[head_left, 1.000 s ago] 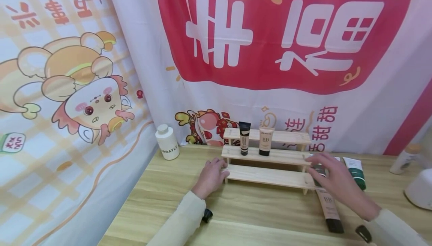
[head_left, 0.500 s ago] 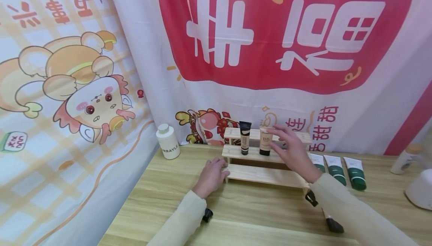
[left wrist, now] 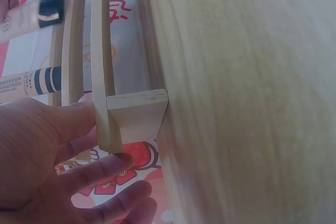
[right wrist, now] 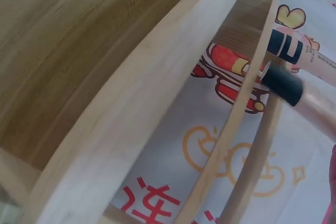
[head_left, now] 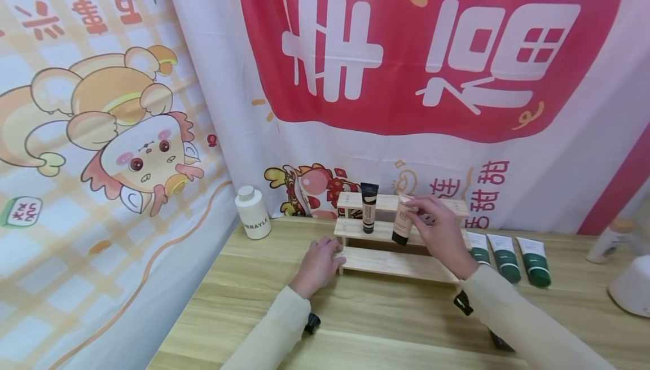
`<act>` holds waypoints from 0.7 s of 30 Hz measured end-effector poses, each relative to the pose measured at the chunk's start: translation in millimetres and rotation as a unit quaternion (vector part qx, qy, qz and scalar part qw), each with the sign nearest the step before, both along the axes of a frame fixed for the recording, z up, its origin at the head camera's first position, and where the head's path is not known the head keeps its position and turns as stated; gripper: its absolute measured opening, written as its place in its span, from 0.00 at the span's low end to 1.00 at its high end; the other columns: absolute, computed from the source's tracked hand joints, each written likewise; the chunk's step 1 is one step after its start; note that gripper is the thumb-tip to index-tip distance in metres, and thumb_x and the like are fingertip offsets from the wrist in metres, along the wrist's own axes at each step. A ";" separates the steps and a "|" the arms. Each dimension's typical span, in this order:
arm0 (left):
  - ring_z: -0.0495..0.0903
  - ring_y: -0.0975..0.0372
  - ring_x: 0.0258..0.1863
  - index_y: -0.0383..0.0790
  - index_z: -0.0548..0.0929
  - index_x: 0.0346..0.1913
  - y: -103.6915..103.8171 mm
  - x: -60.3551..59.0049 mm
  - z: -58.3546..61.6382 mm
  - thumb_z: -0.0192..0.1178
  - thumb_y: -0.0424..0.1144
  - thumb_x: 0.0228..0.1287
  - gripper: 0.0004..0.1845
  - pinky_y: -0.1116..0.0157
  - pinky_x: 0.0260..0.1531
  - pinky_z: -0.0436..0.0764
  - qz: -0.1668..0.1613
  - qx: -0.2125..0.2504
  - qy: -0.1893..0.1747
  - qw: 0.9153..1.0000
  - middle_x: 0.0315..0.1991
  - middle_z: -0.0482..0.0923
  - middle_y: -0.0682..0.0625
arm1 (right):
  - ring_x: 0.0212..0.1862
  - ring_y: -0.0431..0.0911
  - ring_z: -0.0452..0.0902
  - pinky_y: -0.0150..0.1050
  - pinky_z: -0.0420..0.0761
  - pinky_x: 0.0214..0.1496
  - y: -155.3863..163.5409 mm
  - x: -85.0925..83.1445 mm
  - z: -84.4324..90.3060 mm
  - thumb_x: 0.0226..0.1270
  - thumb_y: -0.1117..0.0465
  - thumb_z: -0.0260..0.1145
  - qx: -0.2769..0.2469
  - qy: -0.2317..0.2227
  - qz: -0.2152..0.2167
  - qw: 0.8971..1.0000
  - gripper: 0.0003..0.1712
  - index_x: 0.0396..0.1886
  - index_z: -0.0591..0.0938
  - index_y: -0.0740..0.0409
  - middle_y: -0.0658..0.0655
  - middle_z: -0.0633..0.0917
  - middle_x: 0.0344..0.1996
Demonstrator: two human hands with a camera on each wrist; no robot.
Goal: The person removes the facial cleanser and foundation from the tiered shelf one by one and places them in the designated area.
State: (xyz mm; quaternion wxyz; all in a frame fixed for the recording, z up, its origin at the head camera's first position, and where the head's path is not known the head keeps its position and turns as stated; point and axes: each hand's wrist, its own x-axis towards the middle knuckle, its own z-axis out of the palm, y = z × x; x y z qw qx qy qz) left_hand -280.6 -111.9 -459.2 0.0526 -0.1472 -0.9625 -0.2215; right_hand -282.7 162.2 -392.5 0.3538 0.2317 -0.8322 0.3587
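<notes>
A three-step wooden display rack [head_left: 396, 264] stands on the table. My left hand [head_left: 316, 267] holds the left end of its lowest step, thumb on one face and fingertips on the other in the left wrist view. With its fingertips, my right hand [head_left: 446, 239] pinches a beige BB cream tube [head_left: 403, 224], tilted, its black cap [right wrist: 283, 83] pointing down and clear of the middle step. A black-and-beige cosmetic tube [head_left: 368, 209] stands upright beside it on that step.
Several white-and-green tubes [head_left: 535, 263] lie right of the rack. Farther right are a white bottle [head_left: 609, 240] and a rounded white container [head_left: 632, 288]. Another white bottle [head_left: 251, 215] stands back left. The right sleeve mostly covers a tube whose black cap [head_left: 500, 340] shows.
My right hand has moved left from the rack's right end, taken hold of the BB cream tube, and lifted and tilted it. My left hand has stayed on the rack.
</notes>
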 end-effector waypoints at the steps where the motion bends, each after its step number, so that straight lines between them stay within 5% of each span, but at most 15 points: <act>1: 0.71 0.56 0.41 0.44 0.80 0.48 0.0 -0.1 -0.2 0.62 0.47 0.63 0.14 0.58 0.41 0.72 0.000 0.000 0.001 1.000 0.47 0.75 0.50 | 0.37 0.38 0.75 0.32 0.77 0.34 1.8 2.6 1.0 0.57 0.67 0.70 -0.003 0.005 0.001 1.000 0.14 0.44 0.83 0.53 0.47 0.80 0.41; 15: 0.71 0.56 0.42 0.44 0.80 0.49 -2.7 -3.9 -7.6 0.62 0.48 0.63 0.15 0.59 0.42 0.73 -0.002 -0.002 0.005 1.000 0.47 0.75 0.51 | 0.41 0.40 0.76 0.22 0.71 0.46 58.1 47.5 7.6 0.58 0.72 0.68 0.016 0.009 -0.026 0.999 0.20 0.51 0.80 0.55 0.49 0.81 0.45; 21: 0.71 0.56 0.41 0.44 0.81 0.48 -1.6 -3.2 -6.0 0.62 0.48 0.63 0.15 0.59 0.41 0.73 -0.002 -0.004 0.004 1.000 0.47 0.75 0.50 | 0.38 0.34 0.73 0.18 0.70 0.40 107.4 73.7 10.6 0.58 0.76 0.65 0.023 -0.024 -0.066 0.997 0.21 0.52 0.79 0.60 0.53 0.81 0.40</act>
